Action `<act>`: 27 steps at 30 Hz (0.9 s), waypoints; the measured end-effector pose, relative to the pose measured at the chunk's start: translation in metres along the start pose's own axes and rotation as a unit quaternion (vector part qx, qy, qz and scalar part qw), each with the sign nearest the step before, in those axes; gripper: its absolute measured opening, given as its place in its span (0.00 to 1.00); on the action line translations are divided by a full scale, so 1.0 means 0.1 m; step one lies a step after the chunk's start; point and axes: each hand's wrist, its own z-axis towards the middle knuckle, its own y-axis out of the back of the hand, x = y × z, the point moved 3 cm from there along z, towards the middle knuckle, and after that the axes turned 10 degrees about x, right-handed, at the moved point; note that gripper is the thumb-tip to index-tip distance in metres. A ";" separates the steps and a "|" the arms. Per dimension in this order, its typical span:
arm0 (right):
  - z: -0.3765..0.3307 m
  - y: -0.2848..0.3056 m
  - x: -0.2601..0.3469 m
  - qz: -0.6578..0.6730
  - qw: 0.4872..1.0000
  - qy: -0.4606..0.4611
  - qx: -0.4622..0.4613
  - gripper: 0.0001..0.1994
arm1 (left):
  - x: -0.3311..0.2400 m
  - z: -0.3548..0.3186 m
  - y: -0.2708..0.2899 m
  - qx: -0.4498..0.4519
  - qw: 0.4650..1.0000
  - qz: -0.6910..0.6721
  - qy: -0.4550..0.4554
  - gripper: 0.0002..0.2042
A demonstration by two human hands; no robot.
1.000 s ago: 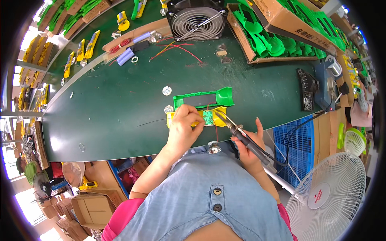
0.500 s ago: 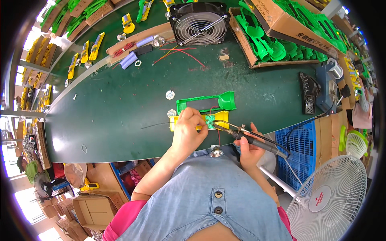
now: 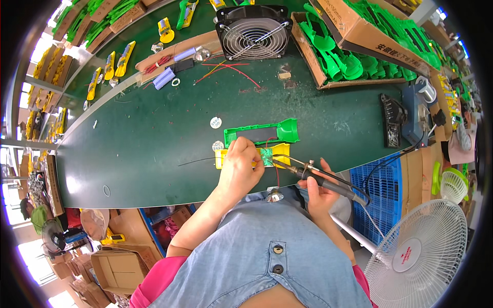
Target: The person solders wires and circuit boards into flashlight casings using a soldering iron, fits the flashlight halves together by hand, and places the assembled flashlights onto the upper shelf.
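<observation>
My left hand rests over the left part of a yellow plastic housing, its fingers pinched beside a small green circuit board. Whatever is between the fingertips is hidden; a thin black wire runs in under this hand from the left. My right hand is closed around a soldering iron with a thin metal tube alongside, both tips at the board's right side. A red wire leads down to a round reflector lamp at the table edge. Just beyond lies a green housing half.
Two round white stickers, one of them a sticker farther out, lie left of the housings. A black fan stands at the back, beside a carton of green housings. At right are a solder spool and a black stand.
</observation>
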 end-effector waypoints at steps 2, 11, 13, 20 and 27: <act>0.03 0.01 0.08 0.007 1.000 0.025 0.010 0.12 | 0.00 0.02 0.01 0.006 1.000 0.001 0.001 0.06; -0.01 0.11 0.02 0.010 0.999 -0.014 -0.033 0.10 | 0.00 0.06 0.01 0.037 0.999 0.005 -0.010 0.07; -0.02 0.13 0.01 -0.027 0.999 0.031 -0.014 0.10 | 0.00 0.06 0.02 0.041 0.999 -0.011 0.002 0.07; -0.04 0.11 0.02 -0.010 1.000 0.017 -0.004 0.10 | 0.06 0.03 0.03 0.044 0.998 -0.035 0.010 0.08; -0.05 0.11 -0.01 -0.032 0.999 0.018 0.013 0.11 | 0.10 -0.40 0.46 -0.026 0.966 0.253 0.037 0.08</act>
